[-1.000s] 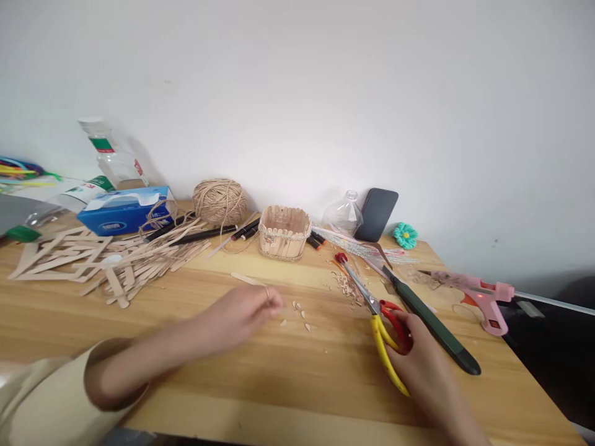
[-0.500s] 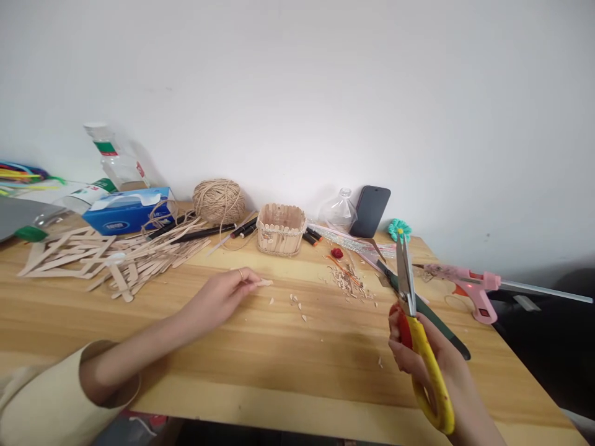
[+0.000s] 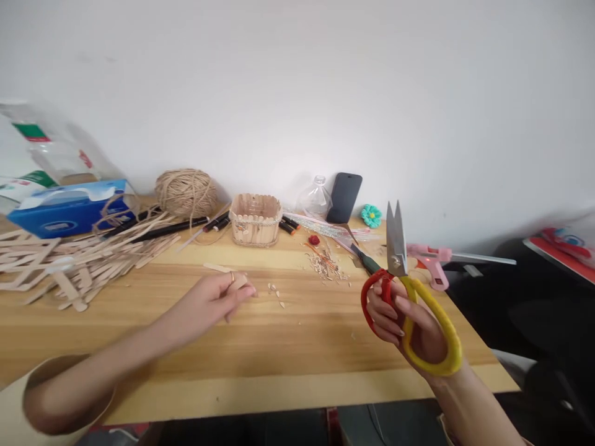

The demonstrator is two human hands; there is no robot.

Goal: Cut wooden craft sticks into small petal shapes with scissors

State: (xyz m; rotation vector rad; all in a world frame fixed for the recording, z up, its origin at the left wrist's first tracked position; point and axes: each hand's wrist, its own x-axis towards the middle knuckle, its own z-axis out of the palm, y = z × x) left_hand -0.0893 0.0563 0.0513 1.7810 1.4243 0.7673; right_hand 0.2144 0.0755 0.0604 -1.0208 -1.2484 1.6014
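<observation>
My left hand is closed above the table, with a pale wooden craft stick pinched between thumb and fingers. Another length of craft stick shows just behind that hand; whether the two pieces are one stick, I cannot tell. Small wood clippings lie to the right of the fingertips. On the right side, my right hand grips scissors with one red and one yellow handle, their blades pointing up and slightly parted. Beyond both hands stands a small craft-stick basket with a beaded rim.
Loose craft sticks, a blue tissue box and a twine ball occupy the left. Toward the back right are a phone, a green flower, wood shavings and a pink glue gun.
The view has turned rightward. The scissors have tilted, their handles spread and blades parted a little. My left hand has turned, still holding the stick.
</observation>
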